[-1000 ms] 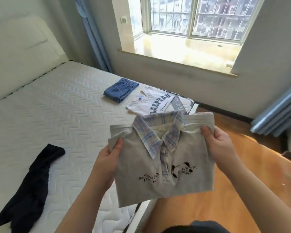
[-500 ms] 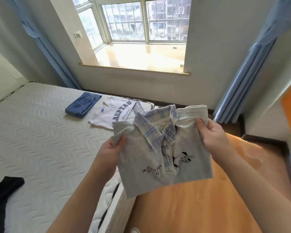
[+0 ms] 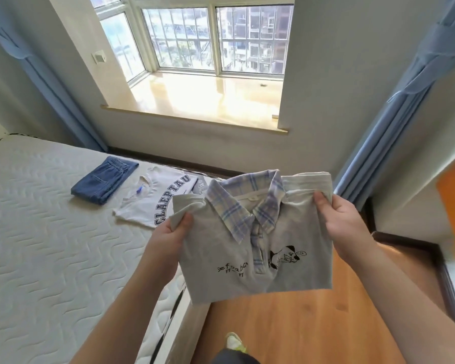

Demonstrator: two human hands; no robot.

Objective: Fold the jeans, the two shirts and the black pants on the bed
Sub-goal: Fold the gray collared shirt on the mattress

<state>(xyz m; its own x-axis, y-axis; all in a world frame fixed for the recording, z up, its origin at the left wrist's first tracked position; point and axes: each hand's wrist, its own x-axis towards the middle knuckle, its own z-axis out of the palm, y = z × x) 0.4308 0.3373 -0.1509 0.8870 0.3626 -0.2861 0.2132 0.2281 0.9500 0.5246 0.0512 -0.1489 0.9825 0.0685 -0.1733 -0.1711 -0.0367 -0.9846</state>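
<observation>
Head view — both hands, left hand (image 3: 166,245) and right hand (image 3: 344,227), still pinch the folded grey plaid-collared shirt (image 3: 255,248) mid-frame, now swung toward the folded blue jeans (image 3: 104,183) and white lettered t-shirt (image 3: 158,203) upper left — placement looks next.

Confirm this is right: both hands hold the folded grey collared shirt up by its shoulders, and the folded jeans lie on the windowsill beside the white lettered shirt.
Wrong on one point: the head view shows the folded jeans lying on the bed, not the windowsill. The rest stands: left hand, right hand, grey collared shirt, white lettered shirt.
</observation>
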